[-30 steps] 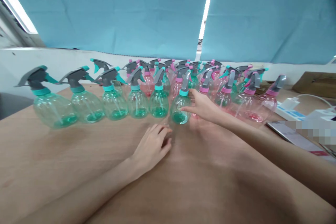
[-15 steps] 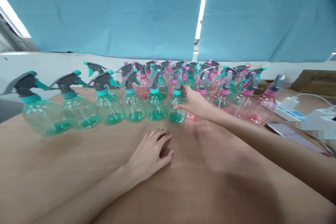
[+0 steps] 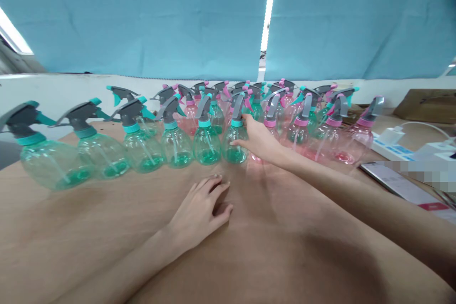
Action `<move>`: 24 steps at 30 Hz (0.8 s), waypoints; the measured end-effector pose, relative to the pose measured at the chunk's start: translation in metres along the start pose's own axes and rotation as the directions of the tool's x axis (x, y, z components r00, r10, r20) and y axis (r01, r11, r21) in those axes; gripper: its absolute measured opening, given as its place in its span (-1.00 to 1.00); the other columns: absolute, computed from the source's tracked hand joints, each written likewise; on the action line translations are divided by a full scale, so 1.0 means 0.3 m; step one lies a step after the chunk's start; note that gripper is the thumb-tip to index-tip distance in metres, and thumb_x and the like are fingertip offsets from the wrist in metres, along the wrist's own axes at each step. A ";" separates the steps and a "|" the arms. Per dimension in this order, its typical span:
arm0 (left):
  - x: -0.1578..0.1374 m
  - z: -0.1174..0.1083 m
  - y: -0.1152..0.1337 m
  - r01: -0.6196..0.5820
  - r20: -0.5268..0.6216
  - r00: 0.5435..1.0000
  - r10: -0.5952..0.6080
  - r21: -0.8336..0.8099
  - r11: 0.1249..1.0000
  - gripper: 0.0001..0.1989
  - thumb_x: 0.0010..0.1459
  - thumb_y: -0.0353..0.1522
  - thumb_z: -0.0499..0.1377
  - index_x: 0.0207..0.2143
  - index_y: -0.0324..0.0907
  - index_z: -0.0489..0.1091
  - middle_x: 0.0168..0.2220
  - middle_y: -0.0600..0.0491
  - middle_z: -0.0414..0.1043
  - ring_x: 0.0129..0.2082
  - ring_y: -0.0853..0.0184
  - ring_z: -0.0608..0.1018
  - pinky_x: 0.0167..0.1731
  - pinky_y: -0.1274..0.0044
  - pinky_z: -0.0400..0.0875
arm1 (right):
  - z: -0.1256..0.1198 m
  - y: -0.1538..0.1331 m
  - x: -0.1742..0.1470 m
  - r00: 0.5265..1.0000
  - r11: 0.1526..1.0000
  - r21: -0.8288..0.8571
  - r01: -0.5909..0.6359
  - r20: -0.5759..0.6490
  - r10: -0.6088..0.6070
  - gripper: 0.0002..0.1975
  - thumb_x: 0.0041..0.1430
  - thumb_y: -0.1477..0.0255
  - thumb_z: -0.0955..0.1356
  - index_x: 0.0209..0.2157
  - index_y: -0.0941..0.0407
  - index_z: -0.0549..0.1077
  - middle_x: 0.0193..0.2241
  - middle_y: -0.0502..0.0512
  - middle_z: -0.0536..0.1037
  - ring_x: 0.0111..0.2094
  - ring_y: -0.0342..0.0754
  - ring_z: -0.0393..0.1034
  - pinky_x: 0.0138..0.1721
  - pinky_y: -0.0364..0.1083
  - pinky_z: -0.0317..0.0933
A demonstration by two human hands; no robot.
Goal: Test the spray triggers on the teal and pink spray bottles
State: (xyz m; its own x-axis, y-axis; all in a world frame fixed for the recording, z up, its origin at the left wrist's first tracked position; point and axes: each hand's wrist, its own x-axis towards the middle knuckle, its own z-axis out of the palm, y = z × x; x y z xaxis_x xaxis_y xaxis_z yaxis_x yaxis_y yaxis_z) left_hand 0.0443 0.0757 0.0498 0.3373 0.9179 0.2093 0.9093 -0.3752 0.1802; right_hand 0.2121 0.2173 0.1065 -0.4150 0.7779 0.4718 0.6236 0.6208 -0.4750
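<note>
My right hand (image 3: 261, 140) reaches forward to a clear green spray bottle (image 3: 234, 149) with a teal collar and grey trigger head. The thumb lies on the bottle's front and the fingers go round its right side, partly hidden behind it. My left hand (image 3: 201, 211) rests on the wooden table (image 3: 107, 242), fingers apart and a little bent, with nothing in it. More green bottles (image 3: 176, 147) stand in a row to the left. Pink bottles (image 3: 344, 145) with pink collars continue the row to the right, one partly covered by my right hand.
Further green and pink spray bottles (image 3: 190, 111) stand behind the front row. On the right lie a phone (image 3: 395, 183), a white power strip (image 3: 392, 147) with plugged-in chargers, and a brown cardboard piece (image 3: 427, 104). A blue sheet (image 3: 199, 19) hangs behind.
The whole view has shifted slightly, so the bottles appear a little further left. My right hand stays at the same green bottle, and my left hand stays on the table.
</note>
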 end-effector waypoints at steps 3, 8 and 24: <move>0.001 -0.001 -0.002 0.003 0.001 1.000 -0.003 0.003 1.000 -0.55 0.19 -0.24 0.07 0.09 -0.23 0.31 0.15 -0.17 0.29 0.16 0.08 0.33 0.12 0.19 0.24 | -0.022 -0.017 0.000 0.999 1.000 -0.014 -0.028 0.023 0.028 -0.21 -0.03 0.44 0.47 0.19 0.30 0.12 0.04 0.46 0.41 0.08 0.27 0.29 0.01 0.18 0.23; 0.003 -0.007 -0.003 0.023 0.016 1.000 -0.023 0.009 1.000 -0.55 0.20 -0.22 0.06 0.10 -0.21 0.31 0.16 -0.15 0.28 0.15 0.07 0.33 0.10 0.17 0.26 | -0.153 -0.053 -0.040 0.998 0.995 -0.088 -0.037 0.048 0.042 -0.51 -0.01 0.39 0.47 -0.01 0.16 0.41 -0.18 0.27 0.55 -0.10 0.27 0.44 -0.15 0.16 0.32; 0.040 -0.016 0.027 -0.021 -0.095 0.995 0.012 -0.098 0.995 -0.76 0.22 -0.30 0.05 -0.08 -0.11 0.36 -0.02 -0.04 0.43 0.02 0.14 0.45 -0.01 0.27 0.38 | -0.217 0.157 -0.176 0.983 0.979 -0.102 -0.179 -0.067 0.172 -0.45 0.16 0.16 0.33 0.07 0.21 0.31 -0.03 0.31 0.50 -0.06 0.19 0.43 -0.07 0.13 0.27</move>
State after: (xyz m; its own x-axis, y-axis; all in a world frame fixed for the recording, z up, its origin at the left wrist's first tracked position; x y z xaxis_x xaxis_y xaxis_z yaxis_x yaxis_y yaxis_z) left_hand 0.0546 0.0830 0.0584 0.3231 0.8969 0.3020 0.8737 -0.4053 0.2690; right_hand 0.3065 0.1990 0.1075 -0.2558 0.8650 0.4316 0.7518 0.4587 -0.4738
